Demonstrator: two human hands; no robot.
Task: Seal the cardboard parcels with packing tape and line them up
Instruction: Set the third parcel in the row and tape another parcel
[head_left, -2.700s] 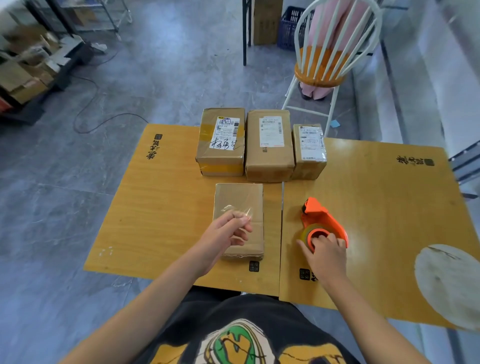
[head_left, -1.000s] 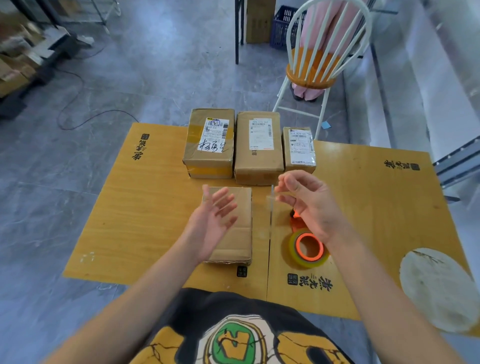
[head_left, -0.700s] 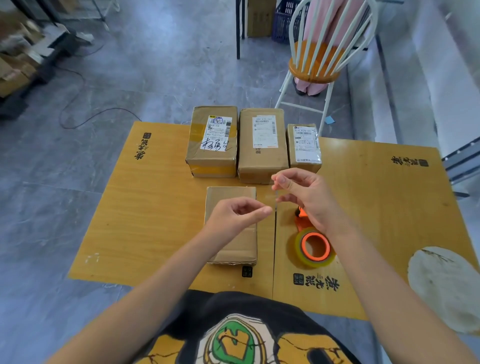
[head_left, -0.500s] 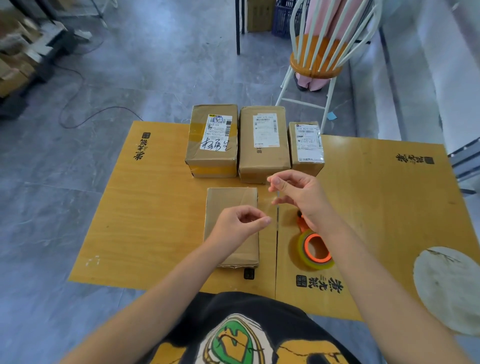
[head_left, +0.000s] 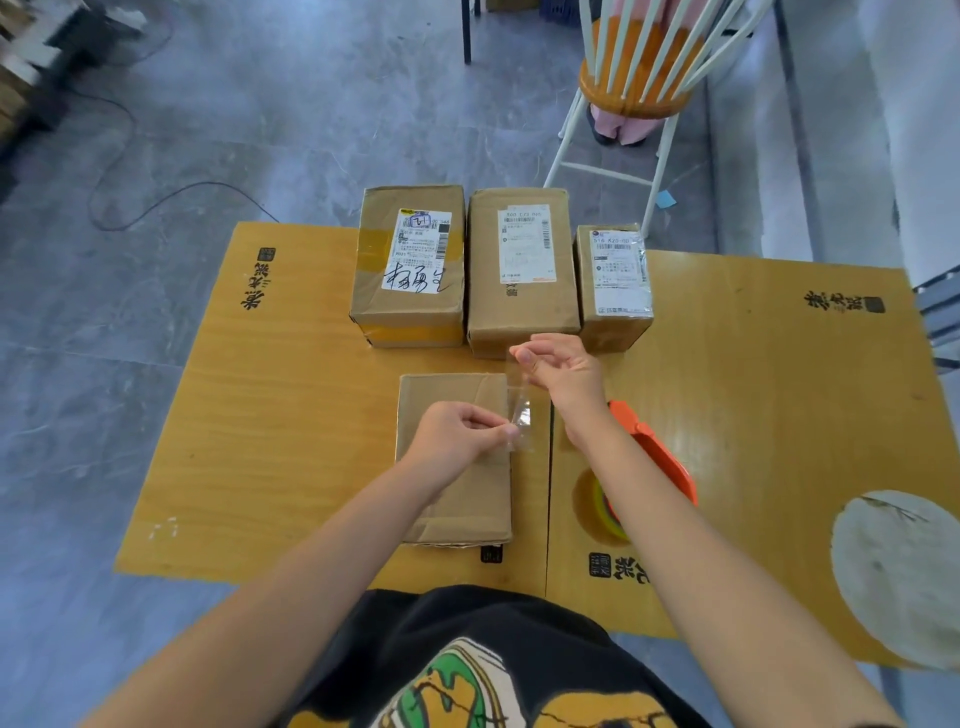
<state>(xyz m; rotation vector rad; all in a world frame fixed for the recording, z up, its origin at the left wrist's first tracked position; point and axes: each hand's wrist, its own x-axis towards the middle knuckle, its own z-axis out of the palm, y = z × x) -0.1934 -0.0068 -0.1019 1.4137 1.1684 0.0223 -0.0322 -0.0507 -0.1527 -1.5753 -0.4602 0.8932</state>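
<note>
**Tape strip runs near-to-far along parcel's right edge**

Right hand (head_left: 563, 371) pinches strip (head_left: 519, 410) at far end, left hand (head_left: 457, 441) pinches near end. Unsealed parcel (head_left: 447, 499) lies on bench (head_left: 291, 415) just below/left, long axis parallel w/ strip; left hand nearer it.

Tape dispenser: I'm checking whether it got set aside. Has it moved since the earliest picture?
Cannot tell: the tape dispenser lies right of the table seam as before, now partly hidden by the right forearm.
</note>
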